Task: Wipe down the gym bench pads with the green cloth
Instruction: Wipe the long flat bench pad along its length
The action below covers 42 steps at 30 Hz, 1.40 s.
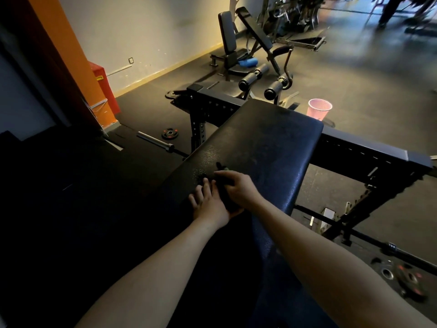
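The right hand [238, 188] grips the green cloth [225, 197] on the bench pad [272, 143] — the left hand [208, 205] lies flat beside it, likely bracing.

This is looking like a gym, where a black pad [264, 138] is lying over a perforated steel frame [212, 104], plates [169, 134] and a barbell [155, 140] are resting on the rubber floor [366, 74], and an upright padded seat [228, 31] and foam leg rollers [250, 79] are standing near the far wall [146, 31].

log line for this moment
step: wipe pad | right hand grips cloth on pad | left hand flat on pad
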Motion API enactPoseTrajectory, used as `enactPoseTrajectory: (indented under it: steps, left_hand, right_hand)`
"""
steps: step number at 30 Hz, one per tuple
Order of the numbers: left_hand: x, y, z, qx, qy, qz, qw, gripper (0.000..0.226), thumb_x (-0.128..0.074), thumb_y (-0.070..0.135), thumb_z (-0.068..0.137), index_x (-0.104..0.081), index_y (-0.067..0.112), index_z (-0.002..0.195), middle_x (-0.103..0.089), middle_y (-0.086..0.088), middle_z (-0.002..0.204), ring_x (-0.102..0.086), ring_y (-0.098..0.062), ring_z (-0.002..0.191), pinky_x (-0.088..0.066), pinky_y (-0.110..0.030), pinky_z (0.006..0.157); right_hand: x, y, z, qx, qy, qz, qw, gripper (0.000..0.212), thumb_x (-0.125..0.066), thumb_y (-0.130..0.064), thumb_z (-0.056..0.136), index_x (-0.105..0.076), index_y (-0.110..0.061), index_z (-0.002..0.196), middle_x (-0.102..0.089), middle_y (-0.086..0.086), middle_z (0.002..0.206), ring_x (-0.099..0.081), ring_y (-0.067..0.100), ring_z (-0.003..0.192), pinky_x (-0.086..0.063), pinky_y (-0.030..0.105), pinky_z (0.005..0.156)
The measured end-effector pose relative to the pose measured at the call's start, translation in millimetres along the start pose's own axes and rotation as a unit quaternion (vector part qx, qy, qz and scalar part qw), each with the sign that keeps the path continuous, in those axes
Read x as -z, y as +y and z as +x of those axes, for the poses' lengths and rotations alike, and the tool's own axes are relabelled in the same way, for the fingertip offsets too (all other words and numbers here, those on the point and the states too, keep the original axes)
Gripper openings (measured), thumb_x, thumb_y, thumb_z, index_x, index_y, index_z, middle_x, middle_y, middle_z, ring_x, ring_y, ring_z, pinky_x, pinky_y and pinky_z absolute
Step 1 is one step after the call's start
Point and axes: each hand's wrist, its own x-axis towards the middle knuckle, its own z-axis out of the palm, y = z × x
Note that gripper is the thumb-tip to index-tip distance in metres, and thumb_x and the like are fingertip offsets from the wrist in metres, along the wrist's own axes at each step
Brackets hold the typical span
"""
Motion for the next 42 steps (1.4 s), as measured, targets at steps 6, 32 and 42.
enactPoseTrajectory:
  steps: [6,32,42]
  left_hand:
    - [4,5,-7,0.000,0.010,-0.002,1.000,0.096,-0.056,0.051,0.094,0.003,0.016,0.160,0.015,-0.010,0.167,0.009,-0.035,0.152,0.003,-0.057,0.120]
    - [-38,81,-45,-0.068,0.062,0.045,0.995,0.083,-0.045,0.070,0.090,-0.021,0.028,0.157,-0.011,-0.007,0.166,-0.008,-0.032,0.150,-0.010,-0.052,0.121]
    - [-51,111,-49,0.026,0.038,0.050,0.998,0.095,-0.049,0.073,0.088,-0.006,0.030,0.160,0.007,-0.007,0.168,0.004,-0.035,0.152,-0.004,-0.055,0.122]
  right_hand:
    - [-2,26,-35,0.092,0.014,-0.139,0.986,0.055,-0.065,-0.009,0.089,-0.055,-0.027,0.140,-0.051,-0.005,0.144,-0.031,0.020,0.135,-0.030,0.037,0.114]
    - [52,105,-88,0.064,0.113,-0.178,0.975,0.053,-0.059,-0.018,0.094,-0.050,-0.037,0.142,-0.048,-0.009,0.139,-0.034,0.019,0.127,-0.025,0.039,0.102]
    - [91,136,-62,-0.109,0.173,-0.104,0.973,0.040,-0.042,-0.026,0.101,-0.051,-0.025,0.140,-0.044,0.003,0.137,-0.037,0.030,0.121,-0.032,0.044,0.103]
